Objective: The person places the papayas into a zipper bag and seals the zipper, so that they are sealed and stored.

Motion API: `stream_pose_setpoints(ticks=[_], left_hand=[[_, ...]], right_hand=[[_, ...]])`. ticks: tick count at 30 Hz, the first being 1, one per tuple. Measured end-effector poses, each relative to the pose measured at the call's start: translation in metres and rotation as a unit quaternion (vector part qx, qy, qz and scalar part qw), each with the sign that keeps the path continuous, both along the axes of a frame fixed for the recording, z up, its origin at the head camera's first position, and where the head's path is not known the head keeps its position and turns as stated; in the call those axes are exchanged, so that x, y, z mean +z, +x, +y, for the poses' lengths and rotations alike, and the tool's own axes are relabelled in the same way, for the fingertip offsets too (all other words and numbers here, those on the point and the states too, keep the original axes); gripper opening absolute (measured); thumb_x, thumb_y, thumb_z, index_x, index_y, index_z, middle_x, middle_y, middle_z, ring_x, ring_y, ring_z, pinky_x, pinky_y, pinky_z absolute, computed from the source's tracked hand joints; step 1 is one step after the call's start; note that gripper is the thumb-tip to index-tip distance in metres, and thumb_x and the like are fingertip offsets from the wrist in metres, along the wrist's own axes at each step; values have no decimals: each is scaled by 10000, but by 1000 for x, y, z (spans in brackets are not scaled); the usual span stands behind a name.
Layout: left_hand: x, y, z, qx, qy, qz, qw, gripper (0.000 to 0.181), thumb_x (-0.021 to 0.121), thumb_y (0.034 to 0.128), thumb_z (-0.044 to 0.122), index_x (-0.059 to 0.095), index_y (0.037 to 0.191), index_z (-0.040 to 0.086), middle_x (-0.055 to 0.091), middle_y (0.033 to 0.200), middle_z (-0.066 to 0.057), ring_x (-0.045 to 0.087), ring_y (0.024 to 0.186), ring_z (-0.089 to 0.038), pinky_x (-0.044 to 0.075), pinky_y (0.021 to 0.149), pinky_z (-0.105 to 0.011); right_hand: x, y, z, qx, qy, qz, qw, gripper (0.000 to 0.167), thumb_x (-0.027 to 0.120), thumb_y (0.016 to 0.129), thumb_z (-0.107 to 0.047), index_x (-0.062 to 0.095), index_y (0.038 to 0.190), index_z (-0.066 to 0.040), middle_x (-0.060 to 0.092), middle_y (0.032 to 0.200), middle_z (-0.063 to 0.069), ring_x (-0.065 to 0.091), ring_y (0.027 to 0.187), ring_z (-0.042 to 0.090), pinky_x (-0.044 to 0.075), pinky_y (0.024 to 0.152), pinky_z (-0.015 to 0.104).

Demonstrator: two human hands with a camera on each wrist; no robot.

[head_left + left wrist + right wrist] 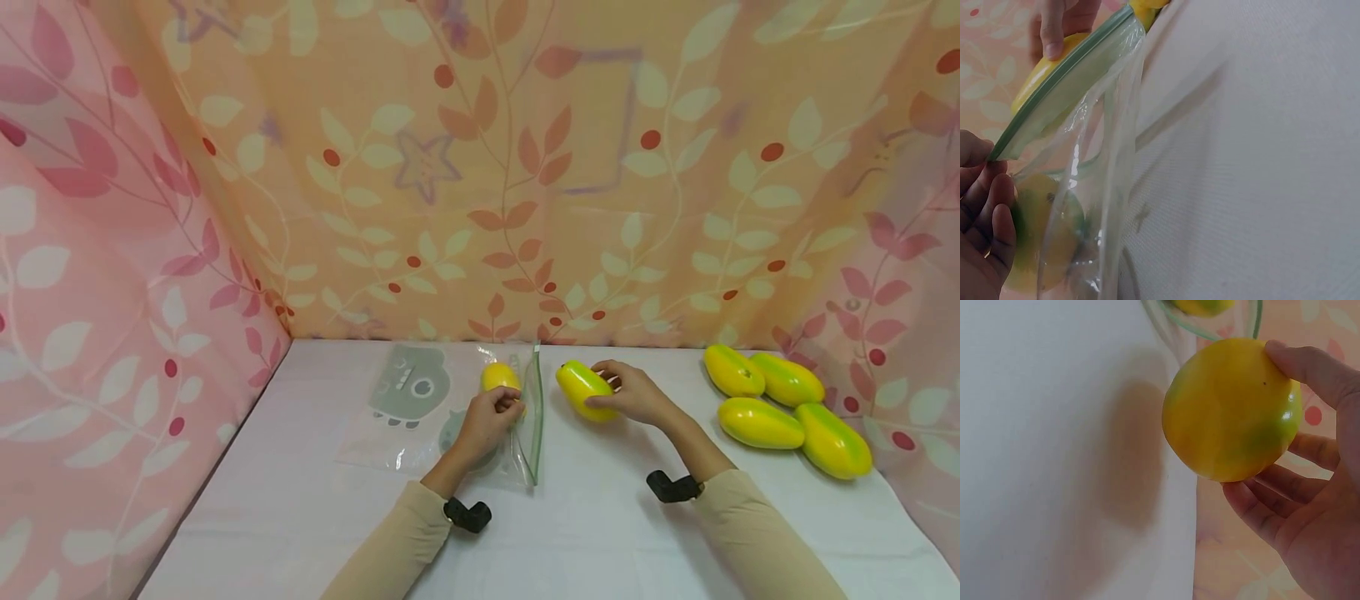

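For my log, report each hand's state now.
Left hand: pinching the edge of the plastic bag.
Right hand: holding a yellow-green fruit.

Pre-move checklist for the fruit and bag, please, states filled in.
1. Right hand grips the held fruit: ok.
2. Left hand pinches the green edge of the bag: ok.
3. Bag mouth open: ok, its edges stand apart.
4. Bagged fruit inside: ok, one seen through the plastic.
5. Held fruit inside the bag: not ok, outside it.
6. Opening wide enough for it: cannot tell.
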State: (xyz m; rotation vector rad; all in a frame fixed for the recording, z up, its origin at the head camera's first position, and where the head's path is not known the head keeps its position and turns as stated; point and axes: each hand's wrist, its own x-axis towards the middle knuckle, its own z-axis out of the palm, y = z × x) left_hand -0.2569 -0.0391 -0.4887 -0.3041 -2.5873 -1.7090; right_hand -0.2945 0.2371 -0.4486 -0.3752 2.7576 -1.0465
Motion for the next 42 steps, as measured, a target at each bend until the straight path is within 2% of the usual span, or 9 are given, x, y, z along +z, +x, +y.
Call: stream_pose_setpoints(ticks=[8, 15, 22, 28, 35, 39, 42], left_hand=[[-2, 1, 1, 26, -90, -49, 9999, 239, 657, 916, 172, 685, 1095, 17, 641, 873, -47, 531, 764, -121, 454, 672, -154], [-3, 0, 1, 28, -121, 11, 9999, 220, 658, 917, 183, 691, 1085, 44, 638, 877, -28, 535, 771, -113, 459, 676, -151], [0, 0, 2, -12, -127, -56, 9999, 204, 653, 923, 195, 692, 1079, 69, 636, 880, -23, 537, 773, -115, 465, 679, -151], [1, 0, 2, -34, -57, -12, 10000, 196, 658, 918, 177, 695, 1066, 52, 648, 882, -42, 543, 770, -104, 473, 684, -154], [2, 0, 1, -85, 49, 44, 9999, 192, 654, 921, 167, 692, 1056, 36, 655, 887, -70, 544, 765, -104, 466, 683, -144], [1, -1, 0, -116, 105, 49, 9999, 196, 648, 925, 174, 689, 1055, 32, 650, 892, -73, 540, 774, -116, 460, 681, -148], [2, -2, -1, -125, 171, 42, 9998, 195, 646, 928, 179, 688, 1055, 36, 642, 890, -72, 535, 775, -120, 458, 680, -154]], right_hand=[[-1, 3, -17, 147, -96, -42, 9998, 622, 773, 789, -403, 571, 1273, -70, 612, 1201, 183, 577, 997, 275, 530, 843, 395], [-5, 1, -33, 206, -101, -169, 9996, 660, 769, 782, -445, 571, 1286, -68, 625, 1197, 169, 585, 993, 258, 539, 849, 388], [-10, -1, -46, 363, -62, -90, 9993, 617, 766, 791, -444, 589, 1259, -83, 648, 1168, 161, 599, 933, 223, 535, 798, 349], [-8, -1, -57, 336, -148, -103, 9993, 626, 764, 786, -465, 592, 1247, -79, 650, 1165, 173, 609, 933, 242, 538, 796, 364], [-14, -3, -63, 281, -209, -224, 9991, 653, 754, 792, -486, 575, 1269, -78, 635, 1200, 174, 611, 961, 233, 553, 805, 356], [-14, -3, -64, 446, -394, -363, 9976, 668, 796, 772, -406, 558, 1305, -82, 624, 1217, 169, 611, 1004, 252, 553, 839, 391], [-14, -2, -62, 765, -647, -498, 9937, 707, 825, 756, -262, 511, 1356, -58, 597, 1252, 192, 604, 1054, 292, 543, 895, 428]])
